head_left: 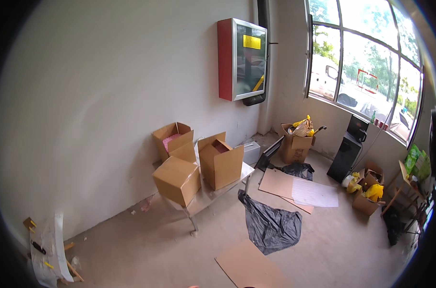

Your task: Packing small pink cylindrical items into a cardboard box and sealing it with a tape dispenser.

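Cartons [177,181] bunched on counter [247,173] by wall [98,120], likely for backing; rear one open, pink stuff [171,140] reachable. Left hand [193,286] barely peeks, grip can't tell; right unseen.

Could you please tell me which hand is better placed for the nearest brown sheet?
Probably the right: the brown sheet lies mostly right of centre. One hand, unclear which, barely shows at the lower edge.

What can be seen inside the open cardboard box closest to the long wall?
Pink material shows inside the open box. The box's near side and flap cover the rest, so whatever lies beneath the pink cannot be seen.
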`<state>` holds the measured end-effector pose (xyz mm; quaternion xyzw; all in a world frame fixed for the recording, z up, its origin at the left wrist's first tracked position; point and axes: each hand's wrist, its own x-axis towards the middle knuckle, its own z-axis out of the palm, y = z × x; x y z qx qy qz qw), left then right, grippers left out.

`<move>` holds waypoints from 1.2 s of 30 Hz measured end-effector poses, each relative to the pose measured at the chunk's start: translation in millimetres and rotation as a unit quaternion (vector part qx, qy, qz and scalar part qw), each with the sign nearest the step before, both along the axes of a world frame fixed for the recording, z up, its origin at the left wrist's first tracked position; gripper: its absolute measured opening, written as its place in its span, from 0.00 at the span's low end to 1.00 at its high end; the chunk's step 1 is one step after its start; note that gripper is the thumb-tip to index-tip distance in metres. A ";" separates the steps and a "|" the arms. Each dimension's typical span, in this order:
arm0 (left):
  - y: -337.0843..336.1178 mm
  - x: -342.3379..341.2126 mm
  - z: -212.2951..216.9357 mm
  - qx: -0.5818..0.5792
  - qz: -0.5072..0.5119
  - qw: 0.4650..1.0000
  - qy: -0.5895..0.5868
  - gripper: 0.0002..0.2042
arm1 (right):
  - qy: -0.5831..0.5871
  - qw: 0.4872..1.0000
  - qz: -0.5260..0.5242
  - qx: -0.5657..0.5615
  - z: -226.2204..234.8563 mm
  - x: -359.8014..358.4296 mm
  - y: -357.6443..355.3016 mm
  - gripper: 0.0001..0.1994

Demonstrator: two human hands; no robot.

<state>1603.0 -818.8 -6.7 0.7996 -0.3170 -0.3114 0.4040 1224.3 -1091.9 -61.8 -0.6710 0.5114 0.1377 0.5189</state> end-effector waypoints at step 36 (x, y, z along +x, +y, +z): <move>-773.3 780.0 4.4 0.269 -0.206 0.849 -0.405 0.26 | -0.043 0.915 -0.328 0.231 57.2 835.3 -520.4 0.43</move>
